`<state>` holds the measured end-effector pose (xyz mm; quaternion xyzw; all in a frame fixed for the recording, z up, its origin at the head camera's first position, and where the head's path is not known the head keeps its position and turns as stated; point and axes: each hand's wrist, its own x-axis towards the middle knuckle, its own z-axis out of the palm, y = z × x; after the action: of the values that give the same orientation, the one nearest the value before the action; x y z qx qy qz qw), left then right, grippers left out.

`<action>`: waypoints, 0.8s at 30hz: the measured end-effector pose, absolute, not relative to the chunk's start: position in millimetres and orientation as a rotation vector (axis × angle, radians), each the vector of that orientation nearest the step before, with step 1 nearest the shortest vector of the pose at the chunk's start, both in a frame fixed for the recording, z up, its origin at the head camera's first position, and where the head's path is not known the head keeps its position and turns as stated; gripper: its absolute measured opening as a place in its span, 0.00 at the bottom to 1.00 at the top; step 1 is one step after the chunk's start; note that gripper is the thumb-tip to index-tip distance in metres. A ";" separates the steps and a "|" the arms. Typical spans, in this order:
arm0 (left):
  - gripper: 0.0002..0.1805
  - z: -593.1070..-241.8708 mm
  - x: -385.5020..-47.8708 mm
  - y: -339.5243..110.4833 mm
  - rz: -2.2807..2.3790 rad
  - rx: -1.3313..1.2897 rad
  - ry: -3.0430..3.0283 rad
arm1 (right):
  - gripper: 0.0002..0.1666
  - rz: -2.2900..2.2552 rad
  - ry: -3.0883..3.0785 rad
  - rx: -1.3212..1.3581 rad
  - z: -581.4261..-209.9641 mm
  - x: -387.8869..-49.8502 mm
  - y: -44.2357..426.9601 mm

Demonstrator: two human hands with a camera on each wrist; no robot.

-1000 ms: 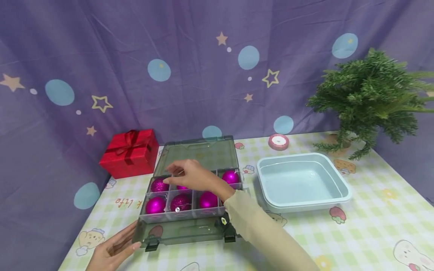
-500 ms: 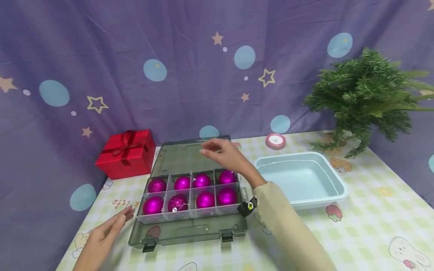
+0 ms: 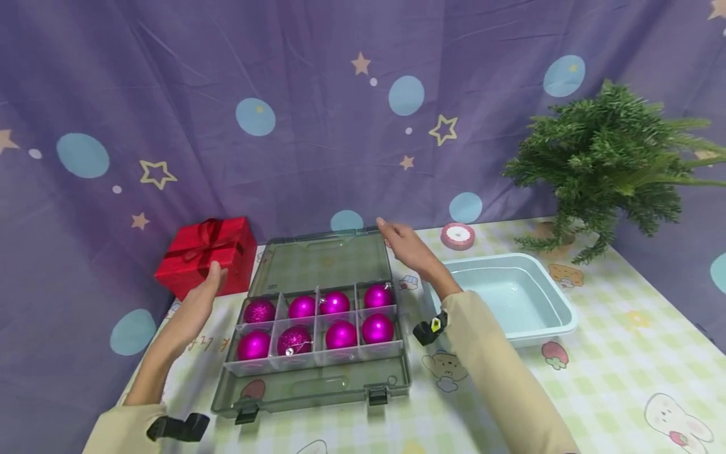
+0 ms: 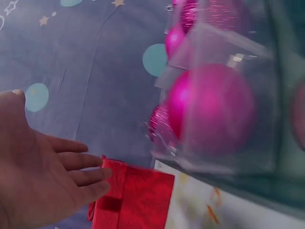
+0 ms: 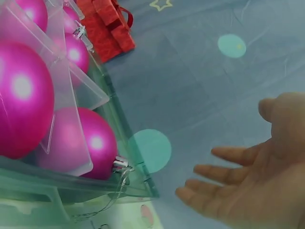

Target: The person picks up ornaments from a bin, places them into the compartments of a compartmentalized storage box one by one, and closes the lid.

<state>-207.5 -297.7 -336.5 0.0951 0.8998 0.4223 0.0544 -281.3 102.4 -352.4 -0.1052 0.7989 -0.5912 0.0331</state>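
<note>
A translucent grey-green plastic case (image 3: pixel 261 394) lies on the table with its lid (image 3: pixel 323 261) folded back flat. Several magenta Christmas balls (image 3: pixel 341 334) sit in its divided compartments, some shiny and some glittery. Beside the case's left side, my left hand (image 3: pixel 190 312) is raised with straight fingers and holds nothing. At the lid's far right corner hovers my right hand (image 3: pixel 411 249), fingers extended, also holding nothing. In the left wrist view the left hand (image 4: pixel 52 181) shows its palm. The right wrist view has the right hand (image 5: pixel 252 176) apart from the case.
Behind the left hand stands a red gift box (image 3: pixel 210 258) with a bow. A pale blue plastic basin (image 3: pixel 558 328) is right of the case, close to the right forearm. Farther back are a ribbon spool (image 3: pixel 457 236) and a small artificial Christmas tree (image 3: pixel 601 151). A purple curtain (image 3: pixel 317 170) hangs behind.
My right hand has moved from over the compartments to the lid's far right corner. My left hand has left the case's near left corner and risen toward the gift box.
</note>
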 end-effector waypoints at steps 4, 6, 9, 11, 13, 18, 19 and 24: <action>0.52 -330.5 -227.8 -290.8 1.414 0.263 2.544 | 0.50 -1.903 2.221 -0.133 -357.9 -289.9 106.4; 0.54 -330.1 -235.8 -288.9 1.479 0.258 2.458 | 0.53 -1.911 2.141 -0.079 -359.6 -293.0 108.7; 0.56 -330.6 -246.5 -289.2 1.562 0.251 2.352 | 0.55 -1.905 2.068 -0.052 -361.3 -298.0 109.9; 0.58 -331.9 -253.1 -291.5 1.619 0.234 2.292 | 0.55 -1.905 2.041 -0.049 -360.7 -300.3 109.0; 0.60 -334.0 -258.8 -294.0 1.671 0.202 2.231 | 0.56 -1.918 2.005 -0.027 -361.5 -304.1 107.2; 0.66 -345.0 -270.7 -295.5 1.697 0.110 2.111 | 0.61 -1.968 1.886 0.082 -367.4 -313.1 102.4; 0.67 -347.7 -272.6 -295.2 1.687 0.097 2.100 | 0.61 -1.974 1.869 0.094 -368.9 -314.4 101.2; 0.67 -357.1 -279.1 -294.0 1.682 0.049 2.080 | 0.62 -2.001 1.797 0.099 -375.9 -319.1 95.1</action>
<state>-279.1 -294.0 -357.1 0.0177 0.7565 0.6116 0.2308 -319.1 95.1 -375.9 0.0357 0.6508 -0.7247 0.2235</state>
